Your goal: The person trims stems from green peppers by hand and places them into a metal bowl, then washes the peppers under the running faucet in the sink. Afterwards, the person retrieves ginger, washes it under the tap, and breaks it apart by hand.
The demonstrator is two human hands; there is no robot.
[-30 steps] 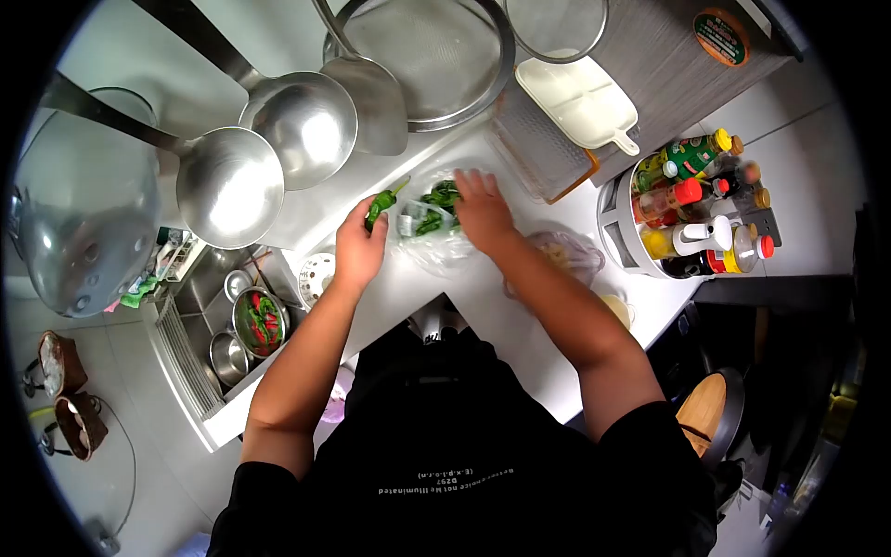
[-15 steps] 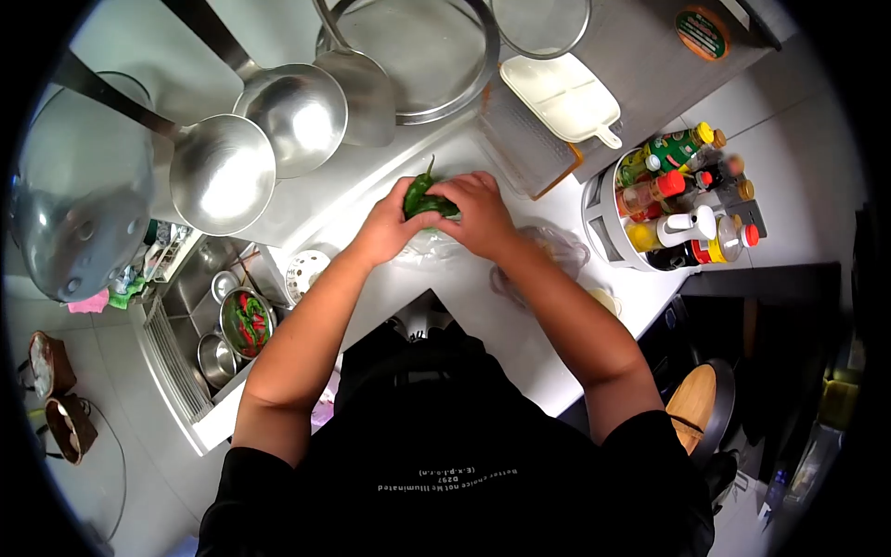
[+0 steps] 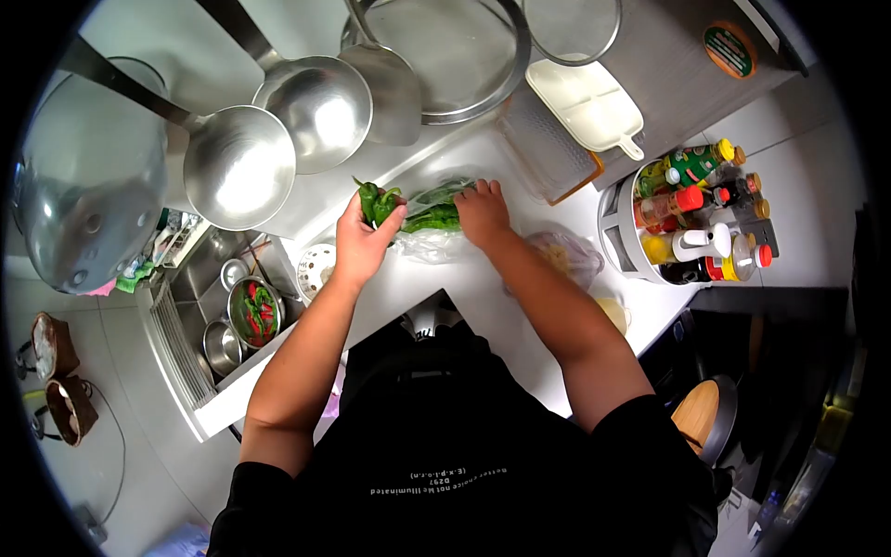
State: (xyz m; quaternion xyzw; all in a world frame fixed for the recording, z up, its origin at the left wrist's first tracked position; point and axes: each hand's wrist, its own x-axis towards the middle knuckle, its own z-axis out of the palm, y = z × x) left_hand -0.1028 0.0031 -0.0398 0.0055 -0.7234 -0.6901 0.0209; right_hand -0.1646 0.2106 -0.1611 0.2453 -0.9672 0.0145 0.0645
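Green peppers (image 3: 379, 204) stick up from my left hand (image 3: 364, 238), whose fingers are wrapped round them. To the right, a clear plastic bag (image 3: 429, 249) lies on the white counter with more green peppers (image 3: 432, 218) showing in it. My right hand (image 3: 483, 215) grips the right end of this bag with curled fingers; its fingertips are partly hidden. A white perforated container (image 3: 316, 269) stands just below and left of my left hand.
Metal ladles (image 3: 239, 167) hang at the upper left. A steel bowl (image 3: 256, 312) of red and green peppers sits in the sink (image 3: 193, 278). Right of my hands are another plastic bag (image 3: 580, 260), a white divided tray (image 3: 585, 104) and a bottle rack (image 3: 620, 223).
My hands have moved apart. The left one has gone left with green peppers in it, while the right one stays at the bag, which is now more visible. The whole view has shifted slightly.
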